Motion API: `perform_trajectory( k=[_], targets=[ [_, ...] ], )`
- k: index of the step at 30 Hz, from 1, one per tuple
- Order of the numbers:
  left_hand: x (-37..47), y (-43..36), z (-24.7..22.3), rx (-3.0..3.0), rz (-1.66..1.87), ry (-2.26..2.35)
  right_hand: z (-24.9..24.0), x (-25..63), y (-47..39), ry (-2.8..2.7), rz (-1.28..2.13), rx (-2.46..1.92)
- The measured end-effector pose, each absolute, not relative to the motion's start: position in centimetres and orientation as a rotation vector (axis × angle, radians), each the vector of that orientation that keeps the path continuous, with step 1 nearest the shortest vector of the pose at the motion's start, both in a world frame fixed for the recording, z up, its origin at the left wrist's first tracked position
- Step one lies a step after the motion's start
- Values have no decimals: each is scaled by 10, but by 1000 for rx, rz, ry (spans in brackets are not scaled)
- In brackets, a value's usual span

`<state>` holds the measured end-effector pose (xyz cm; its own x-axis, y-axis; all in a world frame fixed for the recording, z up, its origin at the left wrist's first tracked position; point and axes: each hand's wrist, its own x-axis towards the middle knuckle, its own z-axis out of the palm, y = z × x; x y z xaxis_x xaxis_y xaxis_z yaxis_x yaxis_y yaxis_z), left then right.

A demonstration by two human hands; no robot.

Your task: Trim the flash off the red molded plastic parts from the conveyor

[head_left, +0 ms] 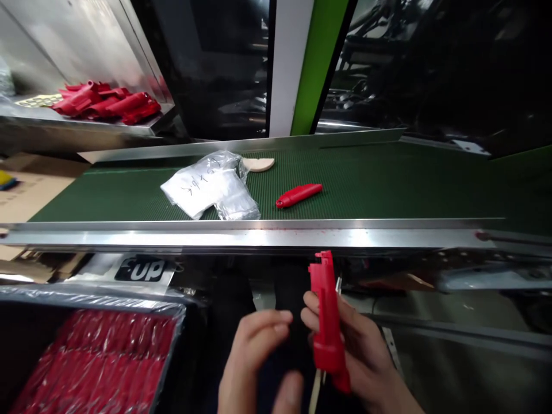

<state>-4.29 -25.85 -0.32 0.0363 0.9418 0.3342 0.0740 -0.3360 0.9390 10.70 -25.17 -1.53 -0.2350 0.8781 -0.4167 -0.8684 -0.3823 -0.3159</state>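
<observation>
My right hand [364, 356] grips a red plastic handle part [326, 322], held upright below the conveyor's edge; a thin pale stick pokes out beneath it. My left hand [254, 359] is just left of it with fingers curled and nothing in them, fingertips close to the red part. On the green conveyor belt [388, 184] lies another red plastic part [299, 195], apart from both hands.
Clear plastic bags [211, 185] and a beige flat piece [259, 164] lie on the belt. A plastic-lined box of several red parts [99, 362] stands at lower left. More red parts [106, 103] are piled on a metal shelf at upper left. A steel rail [259, 237] borders the belt.
</observation>
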Motion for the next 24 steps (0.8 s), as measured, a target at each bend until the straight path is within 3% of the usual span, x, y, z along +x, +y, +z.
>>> perform_trajectory(
  k=[7, 13, 18, 24],
  targets=[
    [-64, -246, 4, 707, 1029, 1072, -8, 91, -253, -107, 1850, -877],
    [-66, -245, 2, 590, 1003, 956, -7, 78, -257, -351, 1795, -1053],
    [-73, -243, 3, 676, 915, 905, 0, 75, -260, -1071, 1472, -1406],
    [-75, -247, 10, 450, 847, 881, 14, 92, -252, -1548, 1002, -1461]
  ],
)
